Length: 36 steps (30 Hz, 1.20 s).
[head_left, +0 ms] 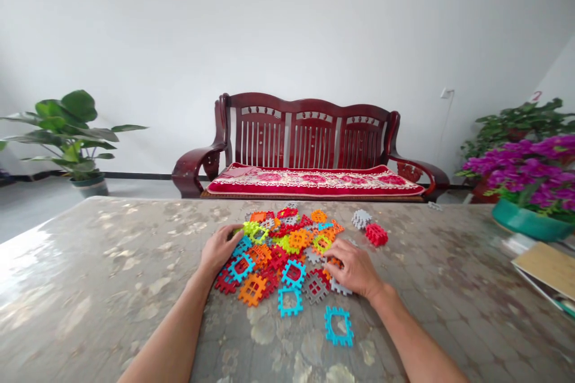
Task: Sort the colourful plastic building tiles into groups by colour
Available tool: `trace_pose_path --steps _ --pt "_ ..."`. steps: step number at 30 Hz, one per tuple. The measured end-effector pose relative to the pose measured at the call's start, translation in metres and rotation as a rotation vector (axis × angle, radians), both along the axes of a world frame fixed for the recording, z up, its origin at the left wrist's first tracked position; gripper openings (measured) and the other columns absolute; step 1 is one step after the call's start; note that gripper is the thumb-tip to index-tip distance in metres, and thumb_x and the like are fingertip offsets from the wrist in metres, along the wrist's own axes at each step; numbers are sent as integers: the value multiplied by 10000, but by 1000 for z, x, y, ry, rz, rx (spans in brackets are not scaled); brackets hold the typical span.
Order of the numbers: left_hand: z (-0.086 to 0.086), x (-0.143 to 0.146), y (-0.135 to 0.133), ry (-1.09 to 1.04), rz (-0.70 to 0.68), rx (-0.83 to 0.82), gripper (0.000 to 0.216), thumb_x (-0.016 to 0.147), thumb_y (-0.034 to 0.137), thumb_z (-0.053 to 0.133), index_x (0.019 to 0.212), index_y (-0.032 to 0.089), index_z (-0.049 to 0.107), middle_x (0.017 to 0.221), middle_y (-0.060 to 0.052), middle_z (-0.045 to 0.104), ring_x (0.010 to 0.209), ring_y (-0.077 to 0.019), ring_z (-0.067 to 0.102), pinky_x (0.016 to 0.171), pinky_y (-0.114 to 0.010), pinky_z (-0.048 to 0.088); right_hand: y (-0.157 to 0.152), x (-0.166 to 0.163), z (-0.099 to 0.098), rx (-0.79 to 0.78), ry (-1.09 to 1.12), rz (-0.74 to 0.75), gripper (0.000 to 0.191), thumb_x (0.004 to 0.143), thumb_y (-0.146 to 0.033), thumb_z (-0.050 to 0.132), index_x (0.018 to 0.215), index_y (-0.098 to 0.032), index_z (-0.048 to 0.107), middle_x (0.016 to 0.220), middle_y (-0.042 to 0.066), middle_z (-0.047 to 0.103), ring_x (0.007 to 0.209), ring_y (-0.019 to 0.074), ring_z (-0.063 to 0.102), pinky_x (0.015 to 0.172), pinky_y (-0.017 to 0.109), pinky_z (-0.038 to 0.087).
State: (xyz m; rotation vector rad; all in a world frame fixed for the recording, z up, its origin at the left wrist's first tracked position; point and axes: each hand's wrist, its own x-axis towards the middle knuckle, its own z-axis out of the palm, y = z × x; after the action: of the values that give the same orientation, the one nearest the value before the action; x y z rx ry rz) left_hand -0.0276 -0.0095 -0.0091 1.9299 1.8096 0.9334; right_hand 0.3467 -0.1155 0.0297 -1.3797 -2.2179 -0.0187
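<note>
A heap of flat, notched plastic building tiles [287, 242] in orange, red, blue, grey and lime lies on the patterned table [112, 287]. My left hand [220, 248] rests on the heap's left edge, fingers curled over a lime tile [251, 229]. At the heap's right side my right hand [354, 269] lies with fingers bent down onto an orange tile; whether it grips it I cannot tell. A loose blue tile [339, 326] lies nearest me. A red block [376, 234] and a grey block [360, 218] built from tiles stand at the far right.
A pot of purple flowers [530, 191] and a stack of books or papers [545, 272] sit at the table's right edge. Beyond the table stand a dark wooden bench with a red cushion [309, 155] and a leafy plant [72, 131] on the left.
</note>
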Motion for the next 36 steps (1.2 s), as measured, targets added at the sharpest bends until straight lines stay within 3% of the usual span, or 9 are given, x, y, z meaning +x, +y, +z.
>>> trace_pose_path --steps 7,9,15,26,30,36 --pt "4 3 -1 10 22 -13 428 843 509 463 1086 257 709 1197 -31 705 1109 -223 622 1022 -317 432 7 12 7 131 42 -66 88 859 -247 630 892 -243 711 932 39 707 925 209 625 830 340 459" --pt "4 3 -1 5 18 -7 421 839 507 467 1074 258 712 1184 -26 712 1102 -222 624 1009 -308 440 2 6 15 77 49 4 103 841 -268 657 926 -250 713 939 33 707 925 202 623 823 331 463" --pt "4 3 -2 -15 37 13 384 807 485 504 1018 264 736 1109 -10 739 1048 -215 649 959 -292 472 -15 -24 26 -131 -135 136 381 681 -388 804 1039 -302 704 1063 15 669 1003 227 570 889 361 426" --pt "0 2 2 -37 70 11 340 780 445 543 990 272 746 1061 0 757 1013 -217 667 912 -292 501 -16 -30 25 -207 -162 83 303 656 -324 779 901 -258 613 927 -4 651 908 207 542 810 326 381" --pt "-1 2 3 -43 71 10 348 788 448 529 997 269 742 1061 -1 756 988 -214 672 910 -296 503 -10 -30 24 -157 -55 69 179 729 -199 688 878 -257 607 867 -18 659 833 180 583 744 288 397" --pt "-2 1 2 -45 52 -4 361 810 453 501 1015 255 722 1086 -8 744 1006 -206 661 947 -293 481 3 -26 14 138 87 -122 132 802 -113 611 829 -239 581 868 27 639 894 219 589 782 324 436"
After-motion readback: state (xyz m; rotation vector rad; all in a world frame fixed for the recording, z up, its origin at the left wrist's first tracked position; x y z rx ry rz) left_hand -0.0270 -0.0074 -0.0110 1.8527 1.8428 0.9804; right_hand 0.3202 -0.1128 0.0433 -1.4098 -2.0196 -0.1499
